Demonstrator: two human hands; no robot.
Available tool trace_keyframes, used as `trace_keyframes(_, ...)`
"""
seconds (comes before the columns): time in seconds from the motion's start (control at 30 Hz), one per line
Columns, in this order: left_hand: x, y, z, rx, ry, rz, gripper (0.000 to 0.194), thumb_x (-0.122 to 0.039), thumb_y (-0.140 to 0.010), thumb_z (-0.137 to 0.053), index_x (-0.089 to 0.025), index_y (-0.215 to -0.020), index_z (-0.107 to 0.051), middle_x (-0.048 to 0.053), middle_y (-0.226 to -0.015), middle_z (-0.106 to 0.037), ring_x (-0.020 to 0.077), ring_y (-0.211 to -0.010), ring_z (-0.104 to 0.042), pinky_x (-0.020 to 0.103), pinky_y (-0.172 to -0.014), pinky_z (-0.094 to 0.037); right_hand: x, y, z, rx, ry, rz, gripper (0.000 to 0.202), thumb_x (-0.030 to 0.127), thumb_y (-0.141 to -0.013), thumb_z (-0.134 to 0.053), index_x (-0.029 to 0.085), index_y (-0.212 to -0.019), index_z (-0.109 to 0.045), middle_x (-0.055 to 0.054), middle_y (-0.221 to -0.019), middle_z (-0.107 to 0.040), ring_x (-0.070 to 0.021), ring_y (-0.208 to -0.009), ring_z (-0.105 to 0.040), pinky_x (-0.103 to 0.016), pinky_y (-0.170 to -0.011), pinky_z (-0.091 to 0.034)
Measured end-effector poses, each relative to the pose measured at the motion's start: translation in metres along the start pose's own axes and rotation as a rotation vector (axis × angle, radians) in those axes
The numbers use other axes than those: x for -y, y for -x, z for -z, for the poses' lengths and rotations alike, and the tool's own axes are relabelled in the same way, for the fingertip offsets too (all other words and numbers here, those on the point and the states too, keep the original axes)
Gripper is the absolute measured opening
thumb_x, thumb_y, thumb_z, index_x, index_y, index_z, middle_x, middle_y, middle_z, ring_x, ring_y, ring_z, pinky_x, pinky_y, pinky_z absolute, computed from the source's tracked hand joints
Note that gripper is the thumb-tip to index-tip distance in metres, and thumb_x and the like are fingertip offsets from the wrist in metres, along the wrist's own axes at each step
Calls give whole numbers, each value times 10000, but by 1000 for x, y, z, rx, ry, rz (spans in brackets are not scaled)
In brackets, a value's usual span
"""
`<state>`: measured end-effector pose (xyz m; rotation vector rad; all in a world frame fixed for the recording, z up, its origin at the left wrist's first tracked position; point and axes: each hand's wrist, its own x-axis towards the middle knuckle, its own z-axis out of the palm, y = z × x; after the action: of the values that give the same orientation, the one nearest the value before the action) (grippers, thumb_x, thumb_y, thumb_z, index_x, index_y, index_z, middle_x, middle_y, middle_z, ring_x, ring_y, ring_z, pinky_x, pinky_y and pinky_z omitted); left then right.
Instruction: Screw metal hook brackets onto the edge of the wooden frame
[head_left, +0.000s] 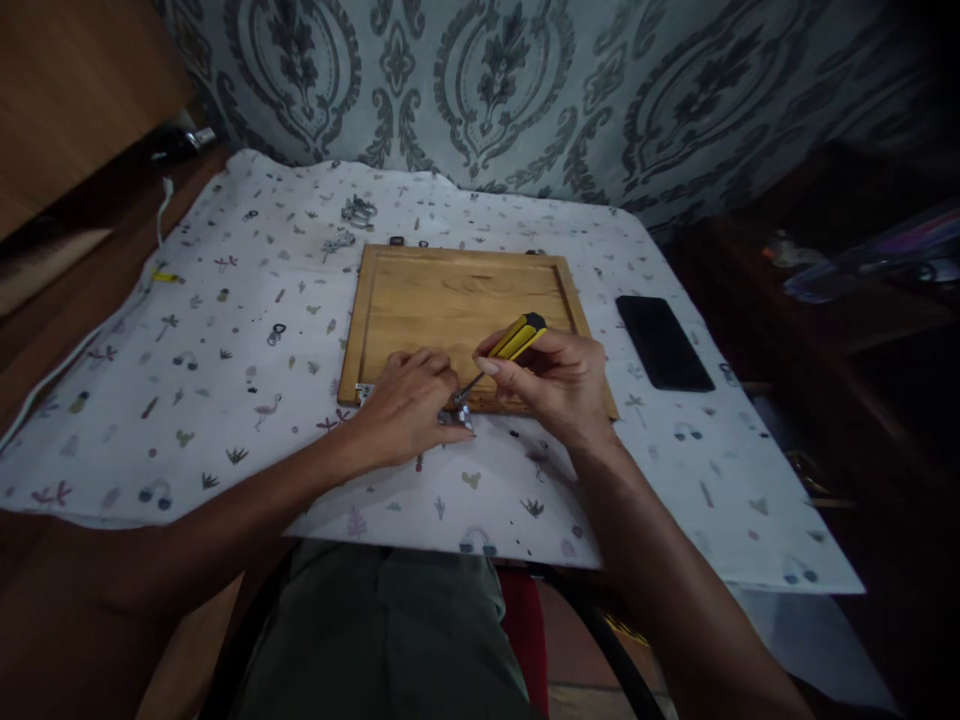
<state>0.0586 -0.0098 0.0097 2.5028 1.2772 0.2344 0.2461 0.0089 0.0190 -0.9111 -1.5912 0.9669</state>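
Observation:
A framed wooden panel [465, 300] lies flat on the patterned white cloth. My right hand [559, 385] is closed on a yellow and black screwdriver [517, 338], its shaft slanting down to the left. The tip meets a small metal piece [463, 412] at the panel's near edge. Against that same piece, my left hand [409, 405] rests with its thumb and bent fingers, partly hiding it. Another bit of metal [364, 392] shows at the panel's near left corner, beside the left hand.
Loose metal hinges [358, 212] lie behind the panel's left corner. A black phone [664, 343] is to the right. Along the left side of the cloth [225, 400] runs a white cable [82, 345]. A patterned wall [495, 90] rises at the back.

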Motion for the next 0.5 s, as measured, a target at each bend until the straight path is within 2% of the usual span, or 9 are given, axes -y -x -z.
trace_keyframes(0.17, 0, 1, -1, -21, 12, -13, 416, -460, -898, -803, -184, -1175, -664, 119, -1301, -679, 348, -1259, -584, 509, -1033, -448, 5, 0, 3, 38, -14, -47, 291, 479, -731, -925, 225, -769, -789, 37, -622, -669, -83, -426, -526, -210, -376, -450)
trace_keyframes(0.5, -2, 0, 1, 9, -8, 20, 461, -478, -878, -832, -145, -1162, -687, 117, -1241, -687, 351, -1237, -595, 504, -1039, -449, 10, -1, 5, 111, -16, -33, 329, 522, -778, -882, 210, -779, -779, 18, -699, -708, -73, -448, -537, -205, -402, -475)
